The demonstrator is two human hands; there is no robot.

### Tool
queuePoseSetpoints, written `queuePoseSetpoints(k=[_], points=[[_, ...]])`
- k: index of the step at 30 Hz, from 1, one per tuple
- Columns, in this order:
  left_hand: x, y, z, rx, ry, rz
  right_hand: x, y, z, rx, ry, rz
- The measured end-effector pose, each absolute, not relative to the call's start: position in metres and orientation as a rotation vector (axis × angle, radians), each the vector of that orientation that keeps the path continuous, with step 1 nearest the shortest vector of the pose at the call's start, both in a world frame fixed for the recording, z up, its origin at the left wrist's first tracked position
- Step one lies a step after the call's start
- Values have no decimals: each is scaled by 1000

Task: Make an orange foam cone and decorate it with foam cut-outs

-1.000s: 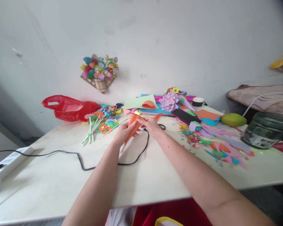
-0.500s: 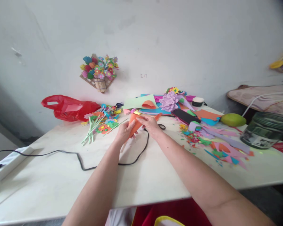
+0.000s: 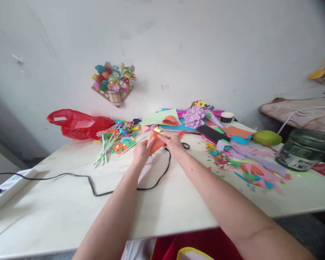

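Note:
Between my two hands is an orange foam sheet (image 3: 157, 143), held above the table in front of me. My left hand (image 3: 143, 150) grips its left side, thumb on top. My right hand (image 3: 173, 143) pinches the upper right part, and an orange corner sticks out beyond the fingers. Fingers behind the sheet are mostly hidden. Left of my hands lie pale green stems (image 3: 106, 148) and cut foam flowers (image 3: 121, 146). Behind them sits a pale green sheet (image 3: 157, 117) with a curled orange piece (image 3: 170, 120) on it.
A black cable (image 3: 89, 180) crosses the table under my hands. At left lies a red plastic bag (image 3: 82, 124). To the right are a dark phone (image 3: 212, 134), a purple flower (image 3: 194, 117), foam scraps (image 3: 262, 173), a green mango-like fruit (image 3: 267, 138) and a glass jar (image 3: 303, 150).
The orange sheet has tilted slightly, and my left hand's fingers have shifted along its left side. My right hand stays nearly in place.

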State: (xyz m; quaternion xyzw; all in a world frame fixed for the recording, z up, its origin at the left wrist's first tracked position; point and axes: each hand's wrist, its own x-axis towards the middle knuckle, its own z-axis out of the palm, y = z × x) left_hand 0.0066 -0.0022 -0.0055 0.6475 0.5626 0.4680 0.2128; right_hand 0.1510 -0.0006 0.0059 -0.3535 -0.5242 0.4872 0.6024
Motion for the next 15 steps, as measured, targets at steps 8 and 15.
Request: queuePoseSetpoints(k=[8,15], points=[[9,-10,4,2015,2132,1153,146,-7,10,-813,-1200,1123],[8,-8,3,2029,2205,1116,144,-8,8,-874,-1219,1067]])
